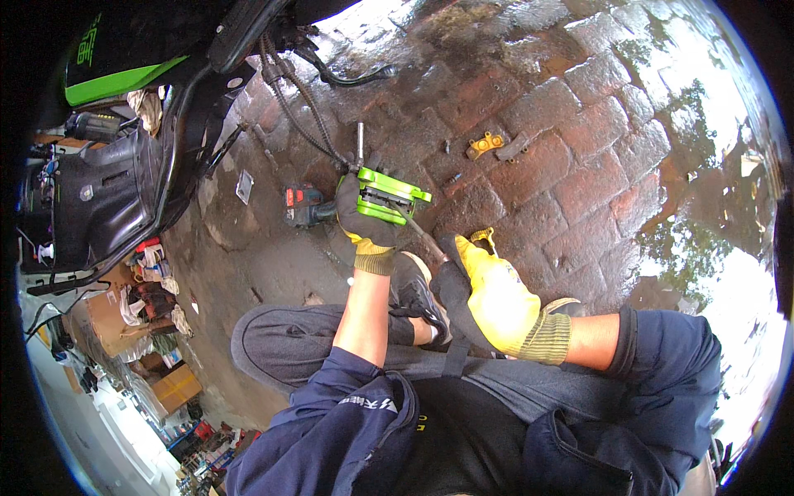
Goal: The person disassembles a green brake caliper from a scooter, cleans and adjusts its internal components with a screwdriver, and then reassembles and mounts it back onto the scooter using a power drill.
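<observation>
A bright green brake caliper [389, 195] is gripped by my left hand [362, 217], which wears a black and yellow glove, fingers wrapped round its left end. A black hose runs from the vehicle to this end, where a shiny metal cylinder [361, 142] sticks up. My right hand [496, 302], in a matching glove, is closed on a slim metal rod tool [424, 238]. The tool's tip reaches into the caliper's slot; its grip end is hidden by the glove. Beside my left hand a red and black cordless power tool [304, 205] lies on the ground.
A black and green motor scooter [141, 182] stands at the left. On the wet brick paving [538, 190] lie a gold caliper [485, 145], a curved grey part [514, 149] and a small dark piece [452, 177]. Cardboard boxes [176, 388] and clutter are at the lower left.
</observation>
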A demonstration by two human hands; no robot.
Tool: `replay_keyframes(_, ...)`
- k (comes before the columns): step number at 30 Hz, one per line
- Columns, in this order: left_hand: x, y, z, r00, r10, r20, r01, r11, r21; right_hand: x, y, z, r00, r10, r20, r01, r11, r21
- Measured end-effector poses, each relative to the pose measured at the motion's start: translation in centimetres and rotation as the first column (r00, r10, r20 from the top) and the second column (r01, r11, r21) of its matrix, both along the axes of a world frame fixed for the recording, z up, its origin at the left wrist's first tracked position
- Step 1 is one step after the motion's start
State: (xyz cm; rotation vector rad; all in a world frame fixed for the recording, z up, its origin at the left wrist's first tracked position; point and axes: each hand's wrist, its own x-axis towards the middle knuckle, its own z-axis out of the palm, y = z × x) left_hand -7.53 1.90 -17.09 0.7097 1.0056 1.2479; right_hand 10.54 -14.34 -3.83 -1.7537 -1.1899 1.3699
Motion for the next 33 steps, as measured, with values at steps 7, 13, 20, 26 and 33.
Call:
replay_keyframes(7,-0.1,0.1,-0.3,0.999,0.047,0.014,-0.047,0.999,-0.007,0.1,0.1,0.9,0.999,0.017,-0.030,-0.018,0.999,-0.035)
replay_keyframes(13,-0.5,0.1,-0.8,1.000,-0.015,0.022,0.013,0.995,0.100,-0.5,-0.3,0.2,1.000,0.002,0.020,-0.001,1.000,-0.027)
replay_keyframes(20,-1.8,0.9,-2.7,0.947,-0.034,0.319,0.028,0.999,0.025,-0.8,-0.5,0.7,0.995,0.095,0.042,-0.093,0.995,-0.032)
replay_keyframes(26,0.4,0.5,-1.4,0.977,-0.004,0.212,-0.005,0.999,0.041,-0.6,-0.5,0.2,0.994,0.077,0.072,-0.076,0.997,-0.012)
replay_keyframes(33,-0.6,0.4,-2.0,0.999,-0.030,0.046,0.027,0.998,0.062,0.1,0.3,1.5,0.995,0.089,0.046,-0.086,0.994,-0.070)
